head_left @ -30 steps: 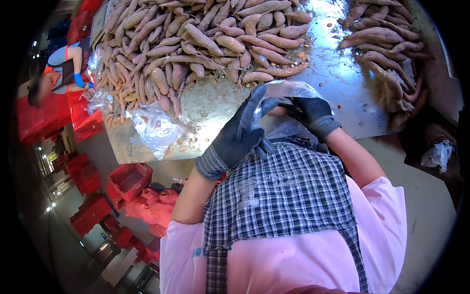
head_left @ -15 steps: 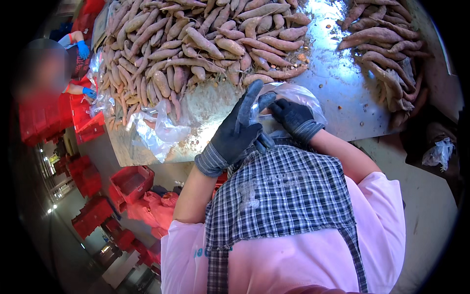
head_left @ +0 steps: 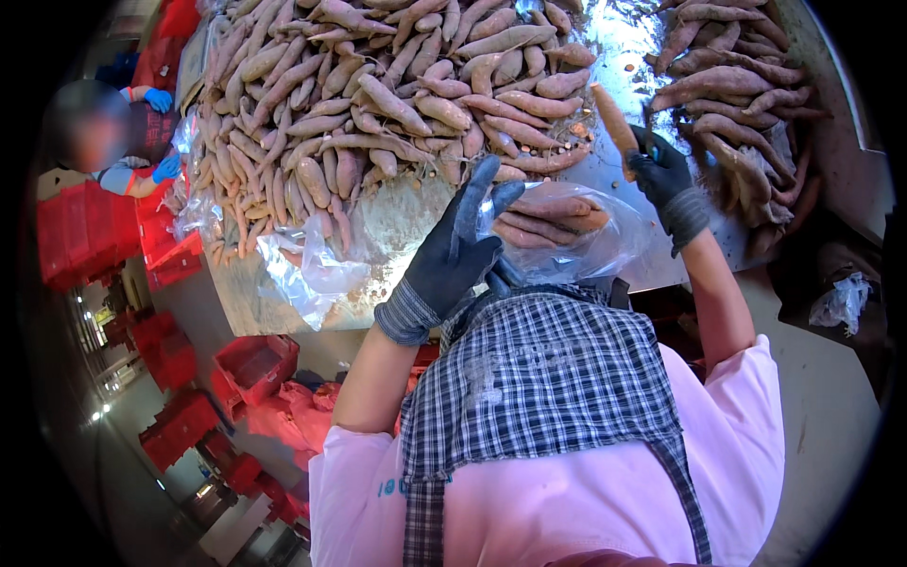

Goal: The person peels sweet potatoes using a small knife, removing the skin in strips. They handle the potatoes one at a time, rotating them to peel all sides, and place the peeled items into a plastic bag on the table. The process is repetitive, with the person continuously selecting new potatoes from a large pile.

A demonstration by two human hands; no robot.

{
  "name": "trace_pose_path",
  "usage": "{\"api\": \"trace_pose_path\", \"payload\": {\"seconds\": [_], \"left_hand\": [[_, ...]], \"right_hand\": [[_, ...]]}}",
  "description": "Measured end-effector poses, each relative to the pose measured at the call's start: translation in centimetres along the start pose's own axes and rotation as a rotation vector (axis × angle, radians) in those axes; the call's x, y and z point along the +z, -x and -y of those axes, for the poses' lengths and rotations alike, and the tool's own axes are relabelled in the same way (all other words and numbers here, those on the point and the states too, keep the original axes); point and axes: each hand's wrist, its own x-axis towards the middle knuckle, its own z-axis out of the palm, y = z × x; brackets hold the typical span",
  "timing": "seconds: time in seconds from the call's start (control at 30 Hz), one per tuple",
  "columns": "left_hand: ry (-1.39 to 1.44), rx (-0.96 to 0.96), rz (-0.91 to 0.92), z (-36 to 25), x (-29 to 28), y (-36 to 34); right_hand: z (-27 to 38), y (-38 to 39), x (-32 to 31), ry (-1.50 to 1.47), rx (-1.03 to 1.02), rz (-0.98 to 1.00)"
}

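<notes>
In front of my apron lies a clear plastic bag (head_left: 619,231) with several sweet potatoes (head_left: 543,222) in it; one shows an orange patch. My left hand (head_left: 458,241), in a dark glove, grips the bag's left edge, some fingers stretched along it. To the right of the bag, my gloved right hand (head_left: 658,172) is closed around the lower end of a single long sweet potato (head_left: 614,118), held tilted above the metal table (head_left: 619,52). A thin dark shape rises beside that hand; whether it is a finger or a tool, I cannot tell.
A large heap of sweet potatoes (head_left: 331,104) covers the table's far left, and another pile (head_left: 746,104) lies at the right. Loose plastic bags (head_left: 316,269) sit near the front edge. Red crates (head_left: 255,359) stand at left, where a co-worker's blue-gloved hands (head_left: 165,168) show.
My right hand has come out of the bag's mouth and moved right and up, now holding a sweet potato. The bag's contents have come into view. My left hand has stayed at the bag.
</notes>
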Motion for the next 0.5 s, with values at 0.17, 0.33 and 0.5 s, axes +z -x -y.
{"api": "trace_pose_path", "payload": {"seconds": [0.17, 0.33, 0.5], "left_hand": [[0.078, 0.027, -0.083, 0.4, -0.8, -0.9], [0.207, -0.053, -0.094, -1.2, -0.1, -0.8], [0.186, -0.076, -0.063, -1.3, -0.2, -1.0]], "right_hand": [[2.6, 1.3, 0.5, -0.085, -0.021, 0.259], [4.4, 4.0, 2.3, 0.339, -0.248, 0.742], [-1.0, 4.1, 5.4, 0.789, -0.408, 0.451]]}}
